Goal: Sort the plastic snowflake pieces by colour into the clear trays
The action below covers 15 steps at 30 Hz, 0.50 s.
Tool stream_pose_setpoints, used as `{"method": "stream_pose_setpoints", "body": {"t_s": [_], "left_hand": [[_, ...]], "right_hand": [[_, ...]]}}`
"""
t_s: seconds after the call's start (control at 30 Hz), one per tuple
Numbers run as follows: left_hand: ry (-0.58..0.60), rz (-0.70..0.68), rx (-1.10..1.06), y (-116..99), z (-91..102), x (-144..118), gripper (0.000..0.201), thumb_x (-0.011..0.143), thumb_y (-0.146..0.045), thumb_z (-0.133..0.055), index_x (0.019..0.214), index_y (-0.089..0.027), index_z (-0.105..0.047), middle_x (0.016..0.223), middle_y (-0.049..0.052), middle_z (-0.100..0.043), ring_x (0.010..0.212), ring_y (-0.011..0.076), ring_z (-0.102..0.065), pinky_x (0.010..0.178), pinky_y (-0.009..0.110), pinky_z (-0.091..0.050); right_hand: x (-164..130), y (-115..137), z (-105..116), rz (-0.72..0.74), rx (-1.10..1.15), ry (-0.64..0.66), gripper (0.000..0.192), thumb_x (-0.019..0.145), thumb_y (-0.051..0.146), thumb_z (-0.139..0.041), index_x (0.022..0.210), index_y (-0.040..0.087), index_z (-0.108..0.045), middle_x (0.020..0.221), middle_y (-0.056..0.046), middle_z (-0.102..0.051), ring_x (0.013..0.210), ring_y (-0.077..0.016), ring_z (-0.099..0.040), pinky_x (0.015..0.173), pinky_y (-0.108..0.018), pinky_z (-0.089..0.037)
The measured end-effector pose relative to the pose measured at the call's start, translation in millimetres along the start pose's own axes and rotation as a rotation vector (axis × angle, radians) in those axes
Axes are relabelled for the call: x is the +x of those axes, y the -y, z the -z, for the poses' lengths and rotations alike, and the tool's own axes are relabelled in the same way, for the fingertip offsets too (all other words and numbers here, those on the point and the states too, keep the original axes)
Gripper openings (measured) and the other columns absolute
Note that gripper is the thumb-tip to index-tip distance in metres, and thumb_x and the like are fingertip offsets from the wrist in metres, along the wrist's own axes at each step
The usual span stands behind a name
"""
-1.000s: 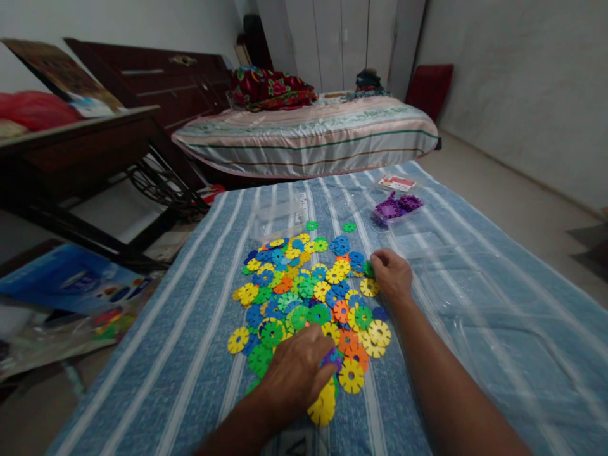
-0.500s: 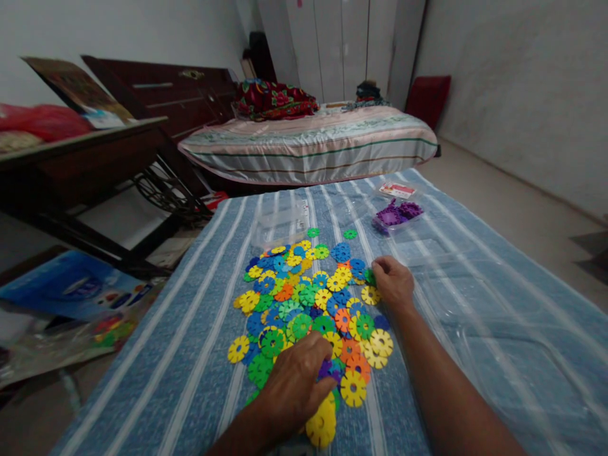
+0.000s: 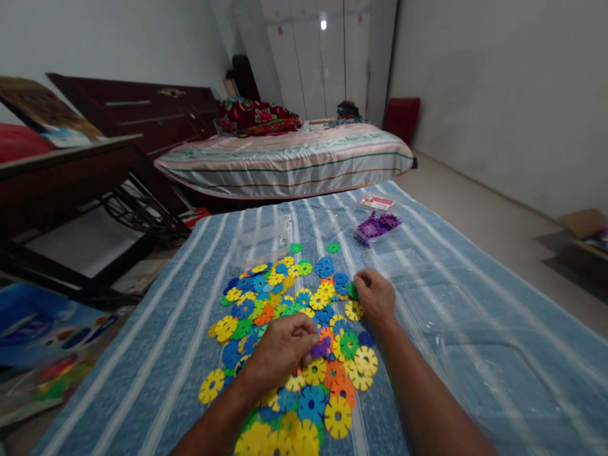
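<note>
Both hands sorting in a heap of snowflake discs on the striped bed

Left hand (image 3: 280, 348) has its grip pinched on a purple disc (image 3: 319, 348); right hand (image 3: 375, 294) closes its grip on a green disc (image 3: 352, 291). Interlocked neighbours in the disc heap (image 3: 289, 329) could lift along and scatter.

Two bare forearms enter from the lower edge of the frame. The left hand (image 3: 280, 348), at lower centre, carries no glove, ring, watch or wristband. The right hand (image 3: 375, 294), just right of centre, is likewise bare, with nothing worn at the wrist. Neither forearm shows a sleeve, cuff or strap anywhere along its visible length. No markings, bandages or jewellery are visible on either limb. Fingernails are too small to make out.
</note>
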<state>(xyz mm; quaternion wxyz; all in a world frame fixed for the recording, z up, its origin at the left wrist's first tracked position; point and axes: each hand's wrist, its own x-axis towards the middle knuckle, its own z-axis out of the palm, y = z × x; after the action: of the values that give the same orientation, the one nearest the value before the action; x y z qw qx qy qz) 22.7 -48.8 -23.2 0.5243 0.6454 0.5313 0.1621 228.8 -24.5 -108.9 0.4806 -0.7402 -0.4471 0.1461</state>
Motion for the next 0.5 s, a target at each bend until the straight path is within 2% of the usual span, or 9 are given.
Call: {"method": "stream_pose_setpoints", "body": {"t_s": [0.13,0.23,0.37,0.43,0.5], "left_hand": [[-0.033,-0.098,-0.039,-31,-5.4,43,0.007,0.07,-0.024,-0.063,0.069,-0.017,-0.059,0.048,-0.004,-0.058,0.043,0.01,-0.054,0.044,0.019,-0.04],[-0.055,-0.209,-0.136,-73,-16.7,85,0.005,0.071,-0.014,-0.064,0.07,-0.016,-0.059,0.048,-0.004,-0.058,0.041,0.0085,-0.053,0.044,0.018,-0.042],[-0.104,-0.269,-0.381,-134,-34.7,144,0.014,0.07,-0.007,-0.068,0.077,-0.014,-0.059,0.062,-0.002,-0.063,0.054,0.0121,-0.065,0.051,0.021,-0.051],[-0.178,-0.244,-0.407,-148,-41.2,163,0.013,0.07,-0.008,-0.068,0.074,-0.014,-0.057,0.062,-0.002,-0.063,0.052,0.0111,-0.063,0.05,0.02,-0.049],[-0.206,-0.228,-0.357,-147,-44.7,170,0.009,0.072,-0.01,-0.065,0.071,-0.014,-0.057,0.061,-0.002,-0.063,0.05,0.0097,-0.061,0.048,0.018,-0.047]], "right_hand": [[1,1,-3,-0.007,-0.002,-0.002,0.025,0.081,0.036,-0.046,0.077,0.023,-0.068,0.073,0.0,-0.067,0.07,-0.017,-0.06,0.063,-0.026,-0.036],[1,1,-4,-0.004,0.002,0.002,0.025,0.081,0.035,-0.046,0.076,0.023,-0.068,0.071,0.001,-0.067,0.068,-0.0161,-0.059,0.062,-0.025,-0.034],[1,0,-5,0.004,0.032,0.005,0.026,0.081,0.035,-0.046,0.075,0.022,-0.067,0.07,0.001,-0.066,0.067,-0.0155,-0.057,0.062,-0.025,-0.034],[2,-1,-6,0.001,0.048,0.01,0.025,0.081,0.036,-0.046,0.074,0.023,-0.066,0.069,0.001,-0.065,0.066,-0.0156,-0.057,0.062,-0.025,-0.034],[2,-1,-6,-0.006,0.053,0.012,0.025,0.081,0.036,-0.046,0.074,0.023,-0.066,0.069,0.001,-0.065,0.066,-0.0158,-0.057,0.062,-0.025,-0.034]]}}
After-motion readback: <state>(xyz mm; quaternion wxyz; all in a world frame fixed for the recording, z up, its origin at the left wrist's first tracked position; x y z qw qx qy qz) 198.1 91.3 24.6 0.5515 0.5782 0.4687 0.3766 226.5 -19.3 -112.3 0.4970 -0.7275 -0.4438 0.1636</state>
